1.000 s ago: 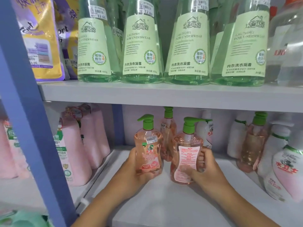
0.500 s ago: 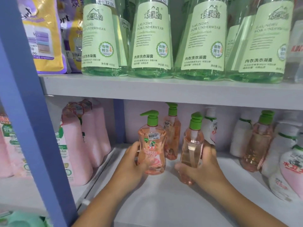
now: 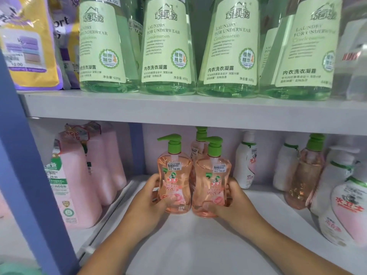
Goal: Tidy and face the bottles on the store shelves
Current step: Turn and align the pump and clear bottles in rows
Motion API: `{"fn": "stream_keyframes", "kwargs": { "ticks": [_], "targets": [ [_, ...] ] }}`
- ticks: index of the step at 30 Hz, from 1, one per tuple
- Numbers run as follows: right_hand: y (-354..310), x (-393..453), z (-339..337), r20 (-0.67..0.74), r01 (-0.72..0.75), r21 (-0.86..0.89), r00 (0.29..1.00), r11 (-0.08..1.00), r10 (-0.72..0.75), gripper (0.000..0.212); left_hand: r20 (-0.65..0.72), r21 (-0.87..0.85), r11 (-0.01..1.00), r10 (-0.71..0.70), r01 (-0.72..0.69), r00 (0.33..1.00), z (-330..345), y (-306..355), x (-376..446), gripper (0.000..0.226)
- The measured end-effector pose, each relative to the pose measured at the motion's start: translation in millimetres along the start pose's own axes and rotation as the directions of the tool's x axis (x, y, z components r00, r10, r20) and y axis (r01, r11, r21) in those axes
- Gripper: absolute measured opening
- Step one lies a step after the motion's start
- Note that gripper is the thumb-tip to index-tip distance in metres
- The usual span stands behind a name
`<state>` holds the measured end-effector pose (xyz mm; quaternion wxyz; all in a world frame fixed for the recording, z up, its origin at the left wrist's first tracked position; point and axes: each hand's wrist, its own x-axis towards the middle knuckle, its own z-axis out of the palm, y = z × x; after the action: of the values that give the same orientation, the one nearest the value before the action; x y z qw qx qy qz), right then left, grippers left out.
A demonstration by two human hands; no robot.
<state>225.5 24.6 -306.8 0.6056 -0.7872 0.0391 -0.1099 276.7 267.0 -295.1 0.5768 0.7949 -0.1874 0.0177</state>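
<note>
Two pink pump bottles (image 3: 193, 183), labels toward us at twelve o'clock, sit touching because our left hand (image 3: 151, 197) and right hand (image 3: 231, 203) each grip one to square them.

— What can't you make out?
— The third pink pump bottle (image 3: 195, 149) sits mostly hidden behind the two held ones at centre. The green detergent bottles (image 3: 166, 46) lose their tops at the upper edge.
— And at the right?
— The white bottle (image 3: 349, 207) is blurred, partly cropped.
</note>
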Motion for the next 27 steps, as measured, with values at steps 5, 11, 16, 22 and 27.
{"fn": "stream_keyframes", "kwargs": {
  "ticks": [5, 11, 16, 22, 27],
  "targets": [
    [-2, -1, 7, -0.038, 0.047, -0.136, 0.998, 0.99, -0.052, 0.06, -0.002, 0.005, 1.0, 0.028, -0.028, 1.0, 0, -2, 1, 0.048],
    [-1, 0, 10, -0.047, 0.052, -0.181, 0.997, 0.982, -0.061, 0.062, 0.014, 0.051, 0.999, 0.017, -0.018, 1.0, -1, -6, 1, 0.042],
    [-3, 0, 11, -0.046, 0.041, -0.182, 0.998, 0.982, -0.05, 0.062, 0.009, 0.064, 0.998, 0.004, -0.004, 1.0, -2, -7, 0, 0.041],
    [-15, -18, 5, 0.011, 0.07, -0.086, 0.998, 0.994, -0.069, 0.045, 0.014, 0.037, 0.999, 0.004, -0.005, 1.0, -2, -6, -1, 0.041],
    [-64, 25, -35, -0.279, 0.086, 0.142, 0.959, 0.986, -0.044, 0.016, -0.054, -0.053, 0.999, 0.01, -0.013, 0.998, -1, -6, -3, 0.036]
  ]
}}
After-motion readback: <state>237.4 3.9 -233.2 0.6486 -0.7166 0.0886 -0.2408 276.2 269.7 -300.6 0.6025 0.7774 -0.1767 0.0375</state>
